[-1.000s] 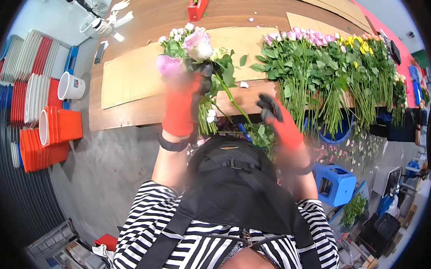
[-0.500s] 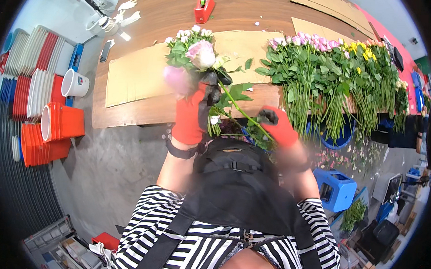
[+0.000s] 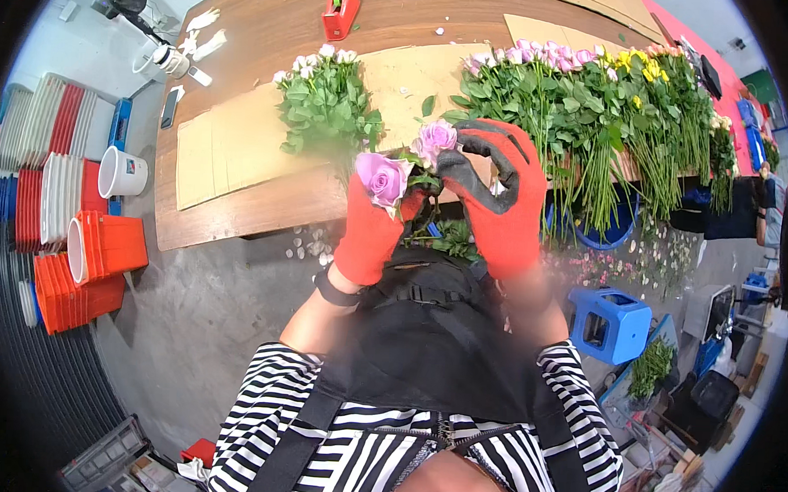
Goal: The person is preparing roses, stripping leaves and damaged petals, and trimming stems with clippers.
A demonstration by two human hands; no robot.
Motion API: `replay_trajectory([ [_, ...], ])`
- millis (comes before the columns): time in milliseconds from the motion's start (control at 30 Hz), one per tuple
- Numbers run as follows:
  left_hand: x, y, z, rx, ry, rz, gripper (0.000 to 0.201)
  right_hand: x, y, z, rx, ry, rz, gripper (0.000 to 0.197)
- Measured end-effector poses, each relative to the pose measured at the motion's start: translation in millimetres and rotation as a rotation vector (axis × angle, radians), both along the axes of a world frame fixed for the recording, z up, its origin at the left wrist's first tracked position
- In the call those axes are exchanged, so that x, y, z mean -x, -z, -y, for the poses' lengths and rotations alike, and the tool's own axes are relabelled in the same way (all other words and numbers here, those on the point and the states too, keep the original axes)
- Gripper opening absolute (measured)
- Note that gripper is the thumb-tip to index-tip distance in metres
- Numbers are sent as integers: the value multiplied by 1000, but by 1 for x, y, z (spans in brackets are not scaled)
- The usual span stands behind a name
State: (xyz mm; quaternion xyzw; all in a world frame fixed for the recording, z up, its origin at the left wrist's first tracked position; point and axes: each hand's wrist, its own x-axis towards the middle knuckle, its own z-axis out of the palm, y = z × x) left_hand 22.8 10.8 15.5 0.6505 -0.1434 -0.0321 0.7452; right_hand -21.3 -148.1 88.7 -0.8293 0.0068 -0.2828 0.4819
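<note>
My left hand (image 3: 370, 230), in a red glove with a dark palm, is closed around rose stems just in front of the apron. A lilac rose (image 3: 384, 180) rises at its top. A second, lighter lilac rose (image 3: 435, 142) stands close on the right. My right hand (image 3: 503, 194), gloved alike, reaches this second rose with curled fingers and thumb at its right side. The stems inside the left hand are mostly hidden. Beyond the hands, a bunch of pale pink roses (image 3: 323, 102) lies on cardboard (image 3: 231, 147).
A long row of leafy roses (image 3: 550, 103), pink and yellow, fills the table's right side. A red tape dispenser (image 3: 340, 11) sits at the far side of the wooden table (image 3: 263, 20). A blue stool (image 3: 609, 326) stands lower right; orange bins (image 3: 103, 260) are left.
My right hand has come up from a lower stem to the rose heads. The pale pink rose has left my left hand, which is now nearer my body with lilac roses. The view has shifted.
</note>
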Motion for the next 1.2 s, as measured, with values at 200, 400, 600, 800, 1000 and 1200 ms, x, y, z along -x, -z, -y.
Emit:
replay_trajectory([
  [200,0,2,-3,-52,94,-32,37,-1,4,-6,-433,-49,-90,25],
  [400,-4,9,0,84,121,-120,24,-10,37,20,-1132,-145,-90,32],
  [600,-2,-9,3,-135,49,102,29,7,-3,5,-358,-34,-52,33],
  [800,-5,16,11,14,73,-95,39,4,-6,-5,-474,23,-142,27],
  [1000,-5,8,13,-143,120,323,31,-11,39,1,-1322,-282,10,15],
  [1200,-4,7,15,-118,-5,148,50,-7,32,7,-1193,-135,10,25],
])
